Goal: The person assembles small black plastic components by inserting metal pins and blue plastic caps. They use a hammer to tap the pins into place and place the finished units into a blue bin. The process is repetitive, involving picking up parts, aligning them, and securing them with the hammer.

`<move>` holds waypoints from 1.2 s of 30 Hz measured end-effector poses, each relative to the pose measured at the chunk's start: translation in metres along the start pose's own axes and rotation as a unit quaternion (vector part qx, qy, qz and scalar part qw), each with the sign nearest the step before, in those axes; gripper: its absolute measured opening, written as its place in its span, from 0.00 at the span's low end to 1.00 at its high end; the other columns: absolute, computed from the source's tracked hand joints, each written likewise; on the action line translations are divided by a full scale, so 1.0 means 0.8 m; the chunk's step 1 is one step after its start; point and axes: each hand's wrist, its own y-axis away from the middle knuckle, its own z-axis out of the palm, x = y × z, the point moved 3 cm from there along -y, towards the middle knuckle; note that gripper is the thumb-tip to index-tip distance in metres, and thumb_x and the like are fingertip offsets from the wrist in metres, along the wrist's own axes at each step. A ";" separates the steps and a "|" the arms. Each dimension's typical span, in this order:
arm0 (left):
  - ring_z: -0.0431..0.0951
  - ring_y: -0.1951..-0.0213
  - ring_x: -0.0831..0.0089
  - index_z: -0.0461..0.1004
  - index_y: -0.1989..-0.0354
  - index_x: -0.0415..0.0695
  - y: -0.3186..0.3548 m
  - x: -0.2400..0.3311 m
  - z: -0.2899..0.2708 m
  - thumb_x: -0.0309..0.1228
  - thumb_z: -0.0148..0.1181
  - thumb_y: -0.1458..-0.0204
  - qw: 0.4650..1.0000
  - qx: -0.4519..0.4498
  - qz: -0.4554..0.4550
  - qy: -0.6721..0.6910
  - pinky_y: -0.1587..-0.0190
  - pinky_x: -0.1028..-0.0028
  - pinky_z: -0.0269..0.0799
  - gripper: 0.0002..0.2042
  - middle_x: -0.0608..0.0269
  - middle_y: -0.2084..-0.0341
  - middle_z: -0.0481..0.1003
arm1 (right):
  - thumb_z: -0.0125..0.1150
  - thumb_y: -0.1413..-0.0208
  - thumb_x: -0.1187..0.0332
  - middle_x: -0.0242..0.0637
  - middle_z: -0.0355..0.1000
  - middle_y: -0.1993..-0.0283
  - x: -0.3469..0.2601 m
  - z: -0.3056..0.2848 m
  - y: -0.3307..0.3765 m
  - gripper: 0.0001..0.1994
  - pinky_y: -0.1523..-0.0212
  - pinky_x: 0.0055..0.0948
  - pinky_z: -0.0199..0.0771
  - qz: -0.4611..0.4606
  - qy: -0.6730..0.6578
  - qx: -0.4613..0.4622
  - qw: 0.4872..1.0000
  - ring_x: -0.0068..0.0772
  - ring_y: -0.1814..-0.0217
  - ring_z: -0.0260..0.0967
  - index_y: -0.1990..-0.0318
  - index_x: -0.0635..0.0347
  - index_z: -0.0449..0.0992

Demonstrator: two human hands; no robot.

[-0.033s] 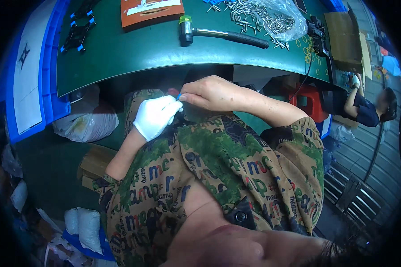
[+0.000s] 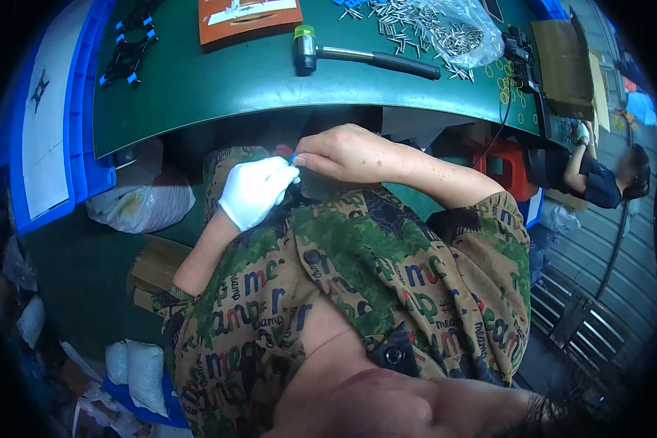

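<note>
My left hand (image 2: 254,191), in a white glove, is closed with thumb and fingers pinched together just below the table edge. My bare right hand (image 2: 349,155) meets it, its thumb and fingertips pressed together as well. Between the two sets of fingertips a small piece with a blue tip (image 2: 293,158) peeks out; most of it is covered, so its kind does not show. Both hands appear to grip this piece. On the green table (image 2: 219,102) beyond them lies a mallet (image 2: 369,61) with a yellow and black head and a black handle.
Small metal pins (image 2: 401,29) are scattered around a clear plastic bag (image 2: 466,36) at the far right. Black parts with blue ends (image 2: 128,55) lie far left, near an orange-brown slab (image 2: 250,25). A blue-rimmed tray (image 2: 77,146) stands left; a co-worker (image 2: 598,171) is at right.
</note>
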 end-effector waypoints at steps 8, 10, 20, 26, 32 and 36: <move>0.78 0.80 0.67 0.80 0.65 0.43 0.002 -0.002 0.003 0.34 0.55 0.35 1.000 0.004 0.012 0.001 0.75 0.67 0.72 0.10 0.62 0.80 0.76 | 0.49 0.28 0.54 0.49 0.77 0.71 0.004 0.004 -0.003 0.18 0.61 0.49 0.78 -0.002 0.015 -0.029 0.999 0.55 0.65 0.78 0.60 0.59 0.78; 0.77 0.79 0.66 0.80 0.65 0.44 0.003 -0.003 0.004 0.33 0.56 0.36 0.999 0.010 0.033 -0.019 0.75 0.66 0.72 0.09 0.62 0.80 0.76 | 0.49 0.28 0.54 0.49 0.77 0.71 0.005 0.006 -0.002 0.18 0.61 0.49 0.78 0.007 0.013 -0.044 0.999 0.54 0.65 0.78 0.59 0.59 0.78; 0.73 0.82 0.77 0.81 0.67 0.40 0.005 0.001 0.014 0.35 0.54 0.34 0.990 -0.005 0.122 -0.075 0.76 0.74 0.68 0.14 0.66 0.85 0.73 | 0.50 0.29 0.56 0.50 0.76 0.67 0.002 -0.003 -0.007 0.17 0.58 0.50 0.77 -0.020 0.014 -0.148 0.989 0.56 0.62 0.77 0.60 0.61 0.77; 0.73 0.81 0.80 0.81 0.64 0.38 0.011 -0.014 0.018 0.34 0.57 0.35 0.999 -0.023 0.041 0.016 0.74 0.75 0.68 0.12 0.66 0.83 0.75 | 0.52 0.29 0.57 0.47 0.75 0.68 0.002 0.013 -0.003 0.17 0.60 0.46 0.76 -0.007 -0.005 -0.132 0.991 0.52 0.64 0.75 0.63 0.64 0.75; 0.75 0.73 0.79 0.80 0.57 0.33 0.004 0.000 0.006 0.30 0.55 0.36 0.960 -0.109 -0.138 0.216 0.66 0.76 0.71 0.12 0.63 0.75 0.77 | 0.56 0.30 0.50 0.20 0.62 0.80 0.040 0.030 -0.008 0.20 0.80 0.21 0.65 0.218 -0.436 -0.320 0.812 0.14 0.82 0.60 0.68 0.58 0.75; 0.75 0.76 0.79 0.81 0.58 0.35 0.011 -0.006 -0.021 0.34 0.56 0.33 0.938 -0.085 -0.141 0.304 0.70 0.78 0.70 0.13 0.62 0.72 0.80 | 0.57 0.30 0.51 0.21 0.62 0.80 0.033 0.041 -0.011 0.20 0.77 0.22 0.66 0.135 -0.441 -0.244 0.853 0.16 0.81 0.60 0.69 0.57 0.76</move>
